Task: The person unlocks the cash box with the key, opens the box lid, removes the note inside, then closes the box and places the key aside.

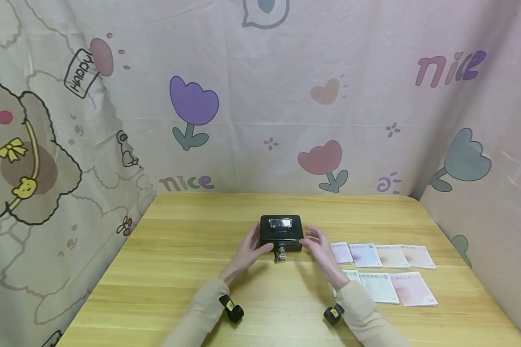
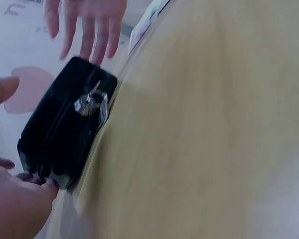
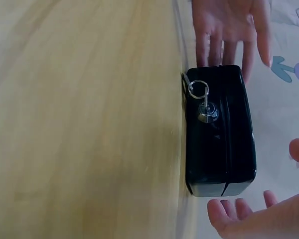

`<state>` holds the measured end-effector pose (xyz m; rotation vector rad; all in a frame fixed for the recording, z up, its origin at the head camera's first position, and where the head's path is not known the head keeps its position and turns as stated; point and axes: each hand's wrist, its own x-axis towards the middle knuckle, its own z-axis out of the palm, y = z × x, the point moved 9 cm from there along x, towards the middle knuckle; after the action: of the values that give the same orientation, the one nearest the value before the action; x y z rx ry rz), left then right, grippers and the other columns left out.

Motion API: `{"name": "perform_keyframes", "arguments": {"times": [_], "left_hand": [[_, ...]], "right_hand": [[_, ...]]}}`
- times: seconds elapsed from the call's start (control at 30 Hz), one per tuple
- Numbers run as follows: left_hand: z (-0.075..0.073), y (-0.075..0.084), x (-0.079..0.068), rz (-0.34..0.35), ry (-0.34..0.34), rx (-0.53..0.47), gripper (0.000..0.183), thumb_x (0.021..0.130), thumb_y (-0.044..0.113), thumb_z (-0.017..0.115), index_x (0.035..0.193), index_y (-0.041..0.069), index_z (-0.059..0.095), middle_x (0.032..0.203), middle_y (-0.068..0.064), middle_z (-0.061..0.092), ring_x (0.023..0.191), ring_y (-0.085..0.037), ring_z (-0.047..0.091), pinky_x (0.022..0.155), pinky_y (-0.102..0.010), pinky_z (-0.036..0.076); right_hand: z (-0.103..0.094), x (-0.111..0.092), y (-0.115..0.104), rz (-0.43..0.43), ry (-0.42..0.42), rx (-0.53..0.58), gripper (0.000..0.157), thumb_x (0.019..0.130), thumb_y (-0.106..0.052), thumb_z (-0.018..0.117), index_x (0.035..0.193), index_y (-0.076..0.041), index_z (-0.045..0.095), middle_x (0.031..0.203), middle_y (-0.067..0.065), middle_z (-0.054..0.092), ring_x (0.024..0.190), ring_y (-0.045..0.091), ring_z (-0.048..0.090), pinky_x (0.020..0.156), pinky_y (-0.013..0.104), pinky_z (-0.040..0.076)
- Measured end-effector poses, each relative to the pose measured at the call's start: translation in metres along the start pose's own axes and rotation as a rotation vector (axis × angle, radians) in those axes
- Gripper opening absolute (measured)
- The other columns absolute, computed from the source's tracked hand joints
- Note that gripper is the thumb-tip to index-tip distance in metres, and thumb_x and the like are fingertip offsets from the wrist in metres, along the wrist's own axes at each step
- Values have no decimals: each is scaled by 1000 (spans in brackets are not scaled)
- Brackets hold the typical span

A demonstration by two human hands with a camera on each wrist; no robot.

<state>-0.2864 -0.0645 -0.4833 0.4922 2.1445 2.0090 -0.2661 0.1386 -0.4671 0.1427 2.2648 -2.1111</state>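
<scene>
A small black cash box (image 1: 281, 233) with a silver handle on its lid stands closed on the table. In the right wrist view a key on a ring (image 3: 199, 89) sits in the lock on its front. My left hand (image 1: 249, 250) is at the box's left side, fingertips right at that end and thumb held apart. On the opposite side is my right hand (image 1: 321, 250), its fingers relaxed and spread. A small gap shows between the right fingertips and the box in the right wrist view. Neither hand grips the box.
To the right, two rows of paper notes lie on the wooden table (image 1: 178, 250): a back row with a blue stack (image 1: 365, 255) and a front row with a pink stack (image 1: 413, 289). The right forearm overlaps the front row. A printed cloth (image 1: 252, 96) hangs behind the table.
</scene>
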Motion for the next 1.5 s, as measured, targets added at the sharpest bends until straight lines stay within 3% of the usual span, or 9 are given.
{"name": "perform_keyframes", "arguments": {"times": [0.1,0.23,0.4,0.6,0.73,1.1,1.5], "left_hand": [[-3,-1,8,-8,-27,20,102,92,21,73,161,1,0,170,-19,1,157,-39,7,129,-51,10],[-9,-4,18,-28,-40,49,106,89,24,77,162,5,2,171,-16,-2,157,-40,7,129,-51,11],[-14,-9,27,-25,-43,84,106,87,18,79,163,9,6,171,-14,2,157,-39,10,130,-50,11],[-17,-11,31,-23,-30,151,110,79,11,83,163,12,12,170,-18,9,155,-44,14,128,-58,12],[-17,-12,32,-24,-27,164,110,77,10,85,163,12,15,170,-17,10,155,-45,14,127,-59,14],[-19,-12,32,-4,11,230,116,72,22,90,162,12,17,167,-23,16,150,-51,25,122,-68,20],[-16,-12,28,-28,22,241,117,72,19,90,162,11,16,167,-20,14,150,-49,26,122,-66,22]], "right_hand": [[-2,-4,0,-15,43,-41,59,86,-5,65,141,3,44,134,24,49,113,28,54,94,37,53],[1,-9,3,-13,67,-57,53,82,-2,68,131,4,50,110,13,54,92,15,52,79,23,52],[15,-17,11,44,20,67,48,85,5,63,130,9,48,107,12,56,85,15,58,74,24,58],[30,-23,26,139,-27,284,49,89,9,57,135,14,40,112,16,56,85,17,60,78,27,58],[36,-23,33,158,-29,330,51,86,13,59,134,14,40,108,14,58,84,18,61,79,29,58],[45,-19,36,168,-36,259,51,82,17,60,130,15,41,112,22,58,79,18,62,72,22,58],[47,-9,41,179,-47,205,48,86,14,61,127,10,36,95,17,63,63,12,61,57,20,54]]}}
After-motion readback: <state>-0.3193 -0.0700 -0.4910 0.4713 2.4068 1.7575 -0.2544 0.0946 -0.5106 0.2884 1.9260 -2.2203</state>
